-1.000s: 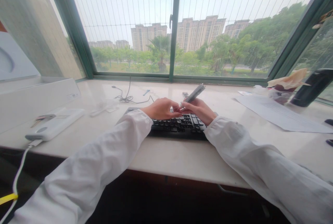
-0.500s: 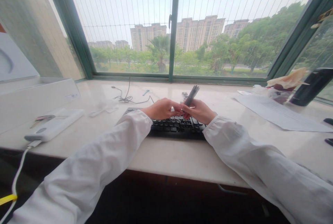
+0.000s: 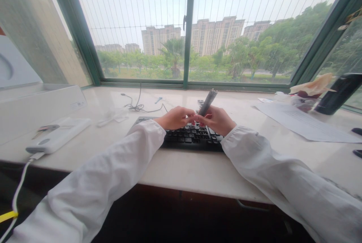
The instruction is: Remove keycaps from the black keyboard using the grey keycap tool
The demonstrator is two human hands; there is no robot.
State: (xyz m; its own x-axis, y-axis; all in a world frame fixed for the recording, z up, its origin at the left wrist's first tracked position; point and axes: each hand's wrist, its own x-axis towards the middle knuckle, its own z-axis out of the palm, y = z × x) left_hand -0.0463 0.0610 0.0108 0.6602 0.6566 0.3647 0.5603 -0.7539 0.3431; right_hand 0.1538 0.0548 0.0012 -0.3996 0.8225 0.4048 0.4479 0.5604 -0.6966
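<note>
My right hand (image 3: 220, 119) is closed around a dark grey, brush-like tool (image 3: 207, 101). Its wider end points up and away from me. The fingers of my left hand (image 3: 175, 117) are pinched together against the right fingertips, and whatever they hold is hidden. Both hands are over a black keyboard (image 3: 192, 145), which lies flat near the desk's front edge. Several of its keys look uncovered toward the right, showing pale outlines. Small keycap-like pieces (image 3: 200, 102) lie behind the keyboard, partly covered by the tool and my hand.
A white power bank-like box (image 3: 60, 137) with keys (image 3: 46, 129) on top is at left, its white cable (image 3: 21, 182) hanging off the desk. A thin black cable (image 3: 137, 106) lies behind the keyboard. Paper sheets (image 3: 299, 120) and a black cylinder (image 3: 339, 94) are at right.
The brush-like tool has turned slightly in my right hand and shows a broader side. My left fingers have shifted a little and stay against the right hand.
</note>
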